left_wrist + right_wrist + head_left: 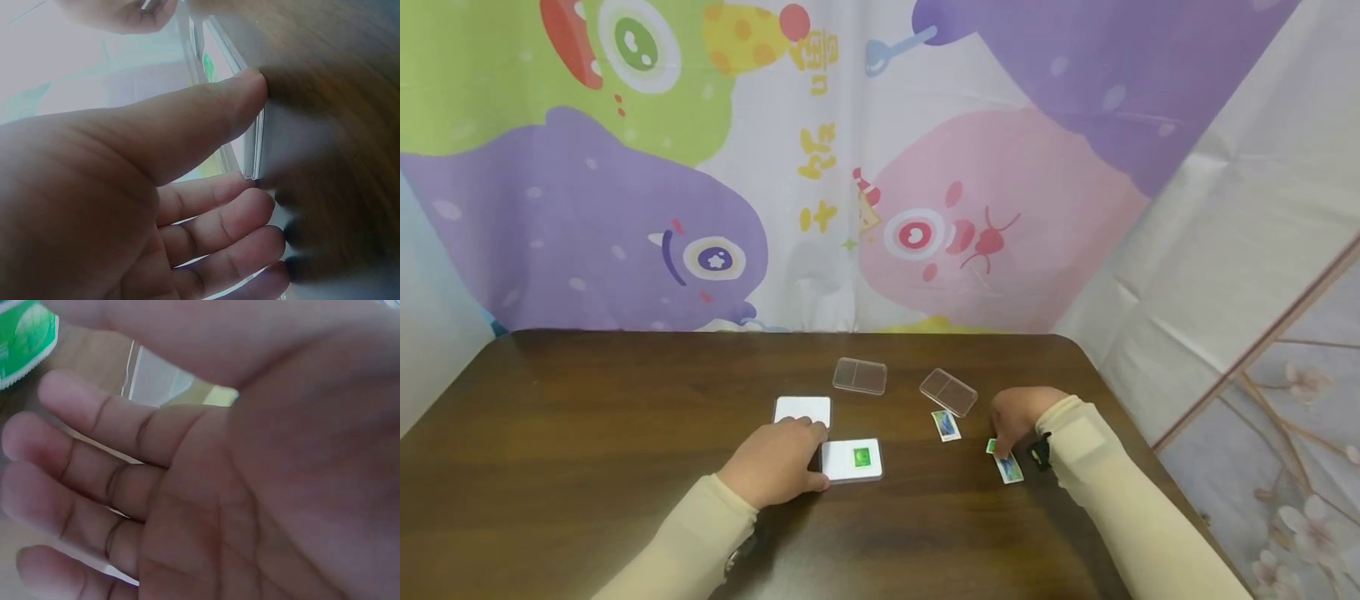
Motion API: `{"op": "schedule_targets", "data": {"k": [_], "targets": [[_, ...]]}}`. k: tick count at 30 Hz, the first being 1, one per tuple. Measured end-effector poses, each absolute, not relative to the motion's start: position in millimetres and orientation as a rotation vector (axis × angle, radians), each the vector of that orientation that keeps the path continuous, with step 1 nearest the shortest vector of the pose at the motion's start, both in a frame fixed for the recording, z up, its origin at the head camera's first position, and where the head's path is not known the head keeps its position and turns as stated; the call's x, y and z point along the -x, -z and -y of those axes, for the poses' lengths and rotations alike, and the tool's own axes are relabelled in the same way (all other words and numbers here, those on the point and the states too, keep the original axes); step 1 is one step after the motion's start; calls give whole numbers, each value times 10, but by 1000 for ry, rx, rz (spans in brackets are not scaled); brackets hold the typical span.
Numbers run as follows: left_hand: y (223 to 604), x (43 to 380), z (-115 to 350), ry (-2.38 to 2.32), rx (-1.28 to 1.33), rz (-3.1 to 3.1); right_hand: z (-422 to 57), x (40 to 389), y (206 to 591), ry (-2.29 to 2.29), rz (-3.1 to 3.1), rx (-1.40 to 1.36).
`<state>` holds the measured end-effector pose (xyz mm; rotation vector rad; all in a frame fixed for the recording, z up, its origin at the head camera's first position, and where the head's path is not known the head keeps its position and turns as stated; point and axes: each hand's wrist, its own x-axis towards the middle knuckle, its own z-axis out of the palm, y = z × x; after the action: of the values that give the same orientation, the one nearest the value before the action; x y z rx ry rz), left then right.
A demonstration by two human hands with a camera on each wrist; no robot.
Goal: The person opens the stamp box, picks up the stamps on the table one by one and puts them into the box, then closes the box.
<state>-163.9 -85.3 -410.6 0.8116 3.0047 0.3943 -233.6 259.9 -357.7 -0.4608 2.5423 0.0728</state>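
Observation:
My left hand [778, 462] holds the near left corner of a white card in a clear flat case [840, 461] between thumb and index finger. A small green stamp [862, 457] shows on that card. The left fingertips overlap a second white card case [802, 407] just behind. In the left wrist view, the thumb [240, 94] lies along the case's layered edge [256, 147]. My right hand [1018, 414] reaches down with its thumb on a green stamp [991, 446], which has toothed edges in the right wrist view. A blue-green picture stamp [1011, 471] lies beside that thumb.
Two clear flat plastic covers, a left one [860, 377] and a right one [949, 392], lie farther back on the dark wooden table [587, 433]. Another blue-green stamp [946, 425] touches the right cover's near side. A cartoon-printed cloth [805, 275] hangs behind the table.

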Motion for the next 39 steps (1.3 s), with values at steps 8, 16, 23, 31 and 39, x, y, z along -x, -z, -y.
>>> {"op": "schedule_targets", "data": {"k": [8,16,23,31,39], "targets": [[4083,1652,843,-406,-820,-3004,-2541,2364,3639,-96,-2559,400],[4099,1641,827,-384,-813,-3007,-2565,2386,3718,-36,-2566,343],[4105,1640,823,-387,-815,-3019,-2589,2472,3715,33,-2522,300],[4091,1651,837,-388,-786,-3011,-2546,2567,3705,45,-2503,282],[4116,1639,836,-368,-779,-3021,-2603,2640,3809,44,-2428,297]]}}
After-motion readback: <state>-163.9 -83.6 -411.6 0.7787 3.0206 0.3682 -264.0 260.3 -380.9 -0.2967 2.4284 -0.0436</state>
